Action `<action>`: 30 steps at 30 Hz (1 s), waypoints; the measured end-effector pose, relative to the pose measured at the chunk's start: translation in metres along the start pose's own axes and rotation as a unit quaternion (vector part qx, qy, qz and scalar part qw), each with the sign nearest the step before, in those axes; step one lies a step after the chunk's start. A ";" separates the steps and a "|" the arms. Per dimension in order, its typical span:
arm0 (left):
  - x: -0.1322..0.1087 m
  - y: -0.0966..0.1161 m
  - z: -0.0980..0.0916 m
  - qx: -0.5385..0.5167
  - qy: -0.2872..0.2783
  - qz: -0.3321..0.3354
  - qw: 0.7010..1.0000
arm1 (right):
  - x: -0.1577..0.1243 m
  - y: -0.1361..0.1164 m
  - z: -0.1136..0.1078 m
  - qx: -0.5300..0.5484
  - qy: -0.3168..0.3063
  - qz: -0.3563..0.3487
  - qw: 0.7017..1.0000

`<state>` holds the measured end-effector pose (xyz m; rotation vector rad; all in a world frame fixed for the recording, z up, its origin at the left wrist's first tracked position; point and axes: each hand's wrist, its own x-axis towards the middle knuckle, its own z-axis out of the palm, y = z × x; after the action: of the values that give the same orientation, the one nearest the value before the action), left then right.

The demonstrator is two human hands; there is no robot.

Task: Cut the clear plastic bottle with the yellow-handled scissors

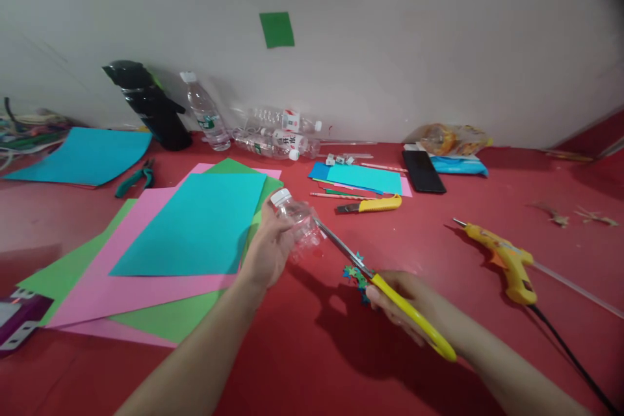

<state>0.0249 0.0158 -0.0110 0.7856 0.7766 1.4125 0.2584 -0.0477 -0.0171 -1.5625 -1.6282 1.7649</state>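
My left hand is closed around a clear plastic bottle top with a white cap, holding it tilted above the red table. In my right hand is a pair of scissors with yellow handles. The blade tips touch or come very near the bottle's right side; whether they are cutting into it I cannot tell. Small blue and green paper stars lie in a cluster beneath the scissors. A yellow utility knife rests just beyond the bottle.
Coloured paper sheets cover the left side, with pliers behind. Several clear bottles and a black flask stand or lie along the wall. To the right are a phone and a corded yellow glue gun.
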 end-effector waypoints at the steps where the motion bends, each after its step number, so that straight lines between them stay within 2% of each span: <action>1: 0.001 0.000 -0.002 -0.010 -0.006 -0.001 1.000 | 0.000 0.000 0.000 -0.003 0.001 -0.003 1.000; 7: 0.001 -0.002 -0.001 0.002 0.024 -0.006 1.000 | 0.000 -0.001 -0.002 -0.001 0.000 -0.014 1.000; 17: 0.000 0.003 0.002 -0.035 0.032 -0.039 0.998 | 0.001 -0.002 -0.003 -0.003 -0.009 -0.024 1.000; 30: 0.002 -0.001 -0.001 -0.025 0.043 -0.029 0.998 | 0.002 0.000 -0.003 0.019 -0.015 -0.010 1.000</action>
<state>0.0249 0.0178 -0.0124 0.6625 0.8209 1.4160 0.2601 -0.0440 -0.0173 -1.5043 -1.6081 1.8082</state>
